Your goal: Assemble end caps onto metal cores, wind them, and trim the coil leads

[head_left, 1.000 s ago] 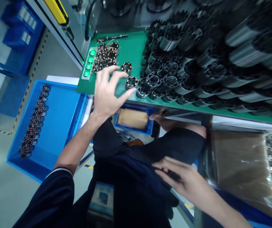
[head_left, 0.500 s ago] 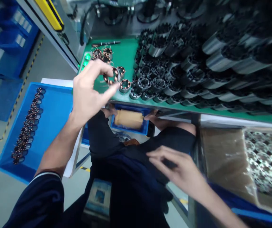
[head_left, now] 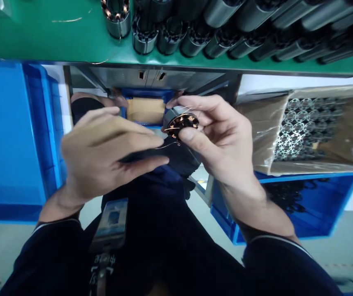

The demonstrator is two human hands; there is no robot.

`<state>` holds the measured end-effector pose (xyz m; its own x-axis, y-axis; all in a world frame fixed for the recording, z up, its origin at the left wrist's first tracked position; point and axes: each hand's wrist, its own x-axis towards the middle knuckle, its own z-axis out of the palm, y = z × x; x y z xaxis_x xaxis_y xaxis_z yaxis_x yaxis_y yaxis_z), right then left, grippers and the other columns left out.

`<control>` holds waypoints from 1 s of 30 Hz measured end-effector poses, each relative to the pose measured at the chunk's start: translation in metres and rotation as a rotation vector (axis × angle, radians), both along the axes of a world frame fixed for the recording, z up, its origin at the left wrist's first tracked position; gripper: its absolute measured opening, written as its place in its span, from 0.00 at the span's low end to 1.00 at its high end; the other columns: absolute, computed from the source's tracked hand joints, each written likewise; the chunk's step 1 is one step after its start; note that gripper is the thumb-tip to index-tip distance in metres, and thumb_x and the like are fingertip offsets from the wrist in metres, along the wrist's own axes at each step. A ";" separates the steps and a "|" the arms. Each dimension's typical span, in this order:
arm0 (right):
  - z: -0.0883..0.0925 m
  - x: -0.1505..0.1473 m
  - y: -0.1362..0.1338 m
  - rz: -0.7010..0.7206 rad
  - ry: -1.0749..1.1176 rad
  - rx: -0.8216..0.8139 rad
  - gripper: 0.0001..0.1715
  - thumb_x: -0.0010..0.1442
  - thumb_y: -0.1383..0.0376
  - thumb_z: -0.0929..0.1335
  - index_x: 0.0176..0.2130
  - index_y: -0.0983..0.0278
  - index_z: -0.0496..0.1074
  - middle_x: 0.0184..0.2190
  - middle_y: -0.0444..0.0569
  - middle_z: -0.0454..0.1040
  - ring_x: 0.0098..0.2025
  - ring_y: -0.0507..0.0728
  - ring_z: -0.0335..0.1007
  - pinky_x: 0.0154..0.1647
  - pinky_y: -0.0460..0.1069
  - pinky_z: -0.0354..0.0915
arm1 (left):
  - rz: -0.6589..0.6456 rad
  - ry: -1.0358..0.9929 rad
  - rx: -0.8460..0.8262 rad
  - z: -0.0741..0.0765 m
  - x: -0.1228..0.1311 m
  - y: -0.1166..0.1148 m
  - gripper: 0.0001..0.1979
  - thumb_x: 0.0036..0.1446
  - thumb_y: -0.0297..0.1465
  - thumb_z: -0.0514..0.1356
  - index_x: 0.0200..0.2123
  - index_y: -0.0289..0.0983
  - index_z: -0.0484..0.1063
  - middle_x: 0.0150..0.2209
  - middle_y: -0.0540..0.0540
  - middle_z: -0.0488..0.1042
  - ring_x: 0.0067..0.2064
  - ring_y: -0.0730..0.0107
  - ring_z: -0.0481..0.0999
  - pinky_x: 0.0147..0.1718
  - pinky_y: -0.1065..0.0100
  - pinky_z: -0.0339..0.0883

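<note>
My right hand (head_left: 222, 139) grips a small round stator with copper windings (head_left: 180, 122) between thumb and fingers, held over my lap below the green bench edge. My left hand (head_left: 108, 152) is just left of it, fingers pressed together in a pinch on a thin copper wire (head_left: 168, 144) that leads from the stator. Both arms wear dark sleeves.
The green bench (head_left: 56, 37) at the top carries a row of dark stator cores (head_left: 176, 37). A blue tray (head_left: 6, 135) with wound parts lies left. A cardboard box of metal rings (head_left: 303, 127) sits right over a blue bin (head_left: 306, 205). A small blue bin (head_left: 145, 109) sits under the bench.
My left hand picked a wound stator off the bench and brought it down. It is now in my right hand, which rose from my lap. The view dropped downward.
</note>
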<state>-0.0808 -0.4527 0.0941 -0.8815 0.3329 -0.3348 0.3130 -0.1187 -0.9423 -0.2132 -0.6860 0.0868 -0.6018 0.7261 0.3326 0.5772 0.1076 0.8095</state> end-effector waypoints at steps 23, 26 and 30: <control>-0.036 0.009 -0.014 -0.137 0.078 0.156 0.30 0.77 0.37 0.80 0.69 0.41 0.79 0.68 0.48 0.89 0.74 0.72 0.88 0.74 0.69 0.88 | 0.262 -0.290 0.054 -0.062 0.029 0.043 0.22 0.88 0.55 0.64 0.46 0.46 0.84 0.60 0.41 0.88 0.66 0.51 0.90 0.57 0.48 0.92; -0.037 0.017 -0.009 -0.111 0.052 0.163 0.34 0.75 0.33 0.78 0.71 0.39 0.80 0.68 0.49 0.89 0.72 0.74 0.89 0.71 0.69 0.90 | 0.290 -0.422 0.153 -0.081 0.037 0.037 0.26 0.87 0.60 0.62 0.49 0.46 0.82 0.59 0.41 0.88 0.63 0.54 0.91 0.45 0.57 0.91; -0.040 0.018 -0.011 -0.089 0.082 0.173 0.35 0.73 0.35 0.82 0.70 0.41 0.80 0.65 0.51 0.90 0.73 0.76 0.88 0.72 0.70 0.90 | 0.286 -0.341 0.222 -0.070 0.041 0.033 0.24 0.81 0.62 0.72 0.59 0.50 0.88 0.55 0.47 0.90 0.48 0.63 0.92 0.41 0.60 0.90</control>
